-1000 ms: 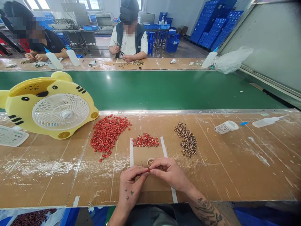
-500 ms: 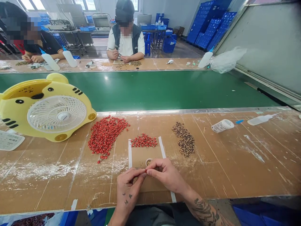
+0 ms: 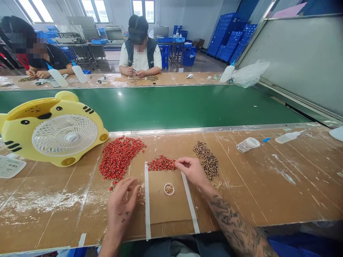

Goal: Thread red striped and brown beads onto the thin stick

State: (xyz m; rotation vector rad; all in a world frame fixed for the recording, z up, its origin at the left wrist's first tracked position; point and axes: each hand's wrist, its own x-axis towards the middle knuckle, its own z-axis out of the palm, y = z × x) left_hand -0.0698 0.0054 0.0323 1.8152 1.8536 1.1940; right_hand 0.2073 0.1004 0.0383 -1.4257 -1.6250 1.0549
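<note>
My right hand reaches to the right edge of a small heap of red pieces, its thumb and forefinger pinched on a small red piece there. Close to the lower tip of the larger red pile is my left hand. Its thumb stands apart from the curled fingers, and I see nothing between them. Between the hands lies a cardboard mat edged with white tape. A small round dish on it holds a thin stick and something amber-coloured.
A pile of dark-and-gold beads lies right of my right hand. Left is a yellow animal-faced fan. A white tub and a squeeze bottle lie at right. Beyond the green belt, two people work.
My hands, which met over the mat around a small red piece, have parted. The right went forward to the small red heap; the left moved left toward the big pile. The view tilted up slightly.
</note>
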